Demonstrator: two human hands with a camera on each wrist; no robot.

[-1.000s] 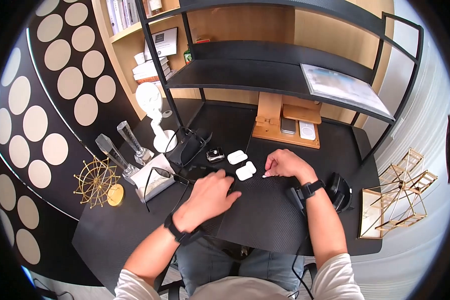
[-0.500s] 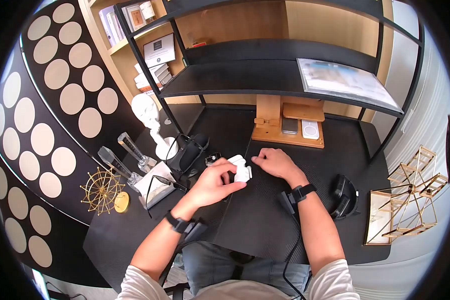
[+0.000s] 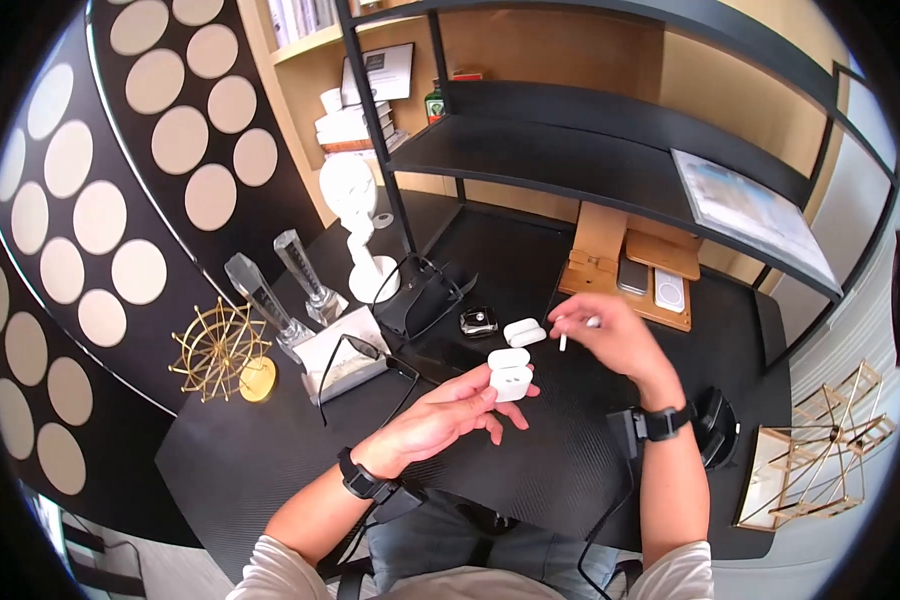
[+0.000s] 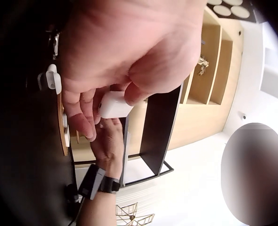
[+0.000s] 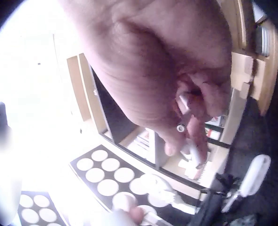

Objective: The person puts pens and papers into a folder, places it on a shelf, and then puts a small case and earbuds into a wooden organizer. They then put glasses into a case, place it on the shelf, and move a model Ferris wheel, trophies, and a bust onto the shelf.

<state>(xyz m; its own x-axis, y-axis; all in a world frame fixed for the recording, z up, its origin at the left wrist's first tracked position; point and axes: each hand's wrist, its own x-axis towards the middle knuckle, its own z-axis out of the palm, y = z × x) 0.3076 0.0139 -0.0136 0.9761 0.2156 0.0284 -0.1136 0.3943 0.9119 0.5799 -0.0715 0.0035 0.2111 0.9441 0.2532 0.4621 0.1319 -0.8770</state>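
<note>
My left hand (image 3: pixel 445 425) holds a small white earbud case (image 3: pixel 510 382) with its lid raised, thumb on the near side and other fingers extended beneath. In the left wrist view, the case (image 4: pixel 115 104) sits between thumb and fingers of the left hand (image 4: pixel 134 47). My right hand (image 3: pixel 615 338) is just right of it, pinching a white earbud (image 3: pixel 563 341); a second white piece (image 3: pixel 593 322) shows among its fingers. The right wrist view shows one earbud (image 5: pixel 185 101) and another (image 5: pixel 194 153) in the right hand (image 5: pixel 162 61). Another white case (image 3: pixel 525 332) lies on the desk.
Beyond the hands are a small black-and-clear box (image 3: pixel 478 321), a black headset (image 3: pixel 410 300) and a wooden stand (image 3: pixel 590 275). Glasses (image 3: pixel 365 349) lie at left, by a white holder (image 3: pixel 340 350). A black shelf (image 3: pixel 540 150) spans the back.
My left hand has taken one white case from the desk and brought it up toward the body. The right hand has lifted and turned, so the earbuds in its fingers show.
</note>
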